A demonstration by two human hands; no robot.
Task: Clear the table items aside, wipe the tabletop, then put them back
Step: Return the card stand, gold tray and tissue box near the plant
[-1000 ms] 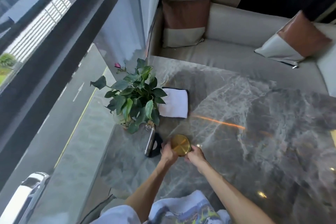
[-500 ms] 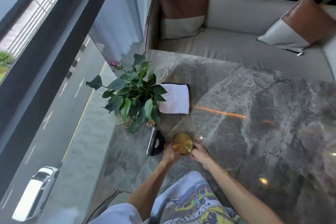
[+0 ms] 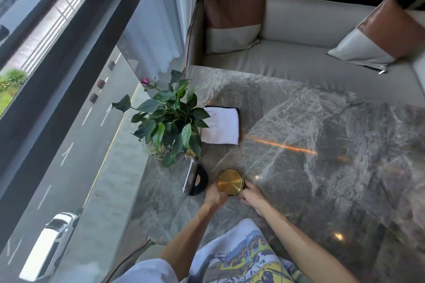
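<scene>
A round gold-lidded container (image 3: 230, 182) stands on the grey marble table (image 3: 322, 145) near its left side. My left hand (image 3: 215, 195) grips the container's left side and my right hand (image 3: 251, 195) grips its right side. Just left of it stands a dark upright sign holder (image 3: 195, 180). A leafy potted plant (image 3: 170, 119) sits at the table's left edge. A folded white cloth (image 3: 222, 125) lies flat on the table to the right of the plant.
A clear glass (image 3: 207, 94) stands behind the plant. A beige sofa (image 3: 299, 60) with two brown-and-white cushions runs along the far side. A large window (image 3: 57, 76) borders the table on the left.
Both hands stay around the gold-lidded container in the same spot. Only the camera has shifted slightly.
</scene>
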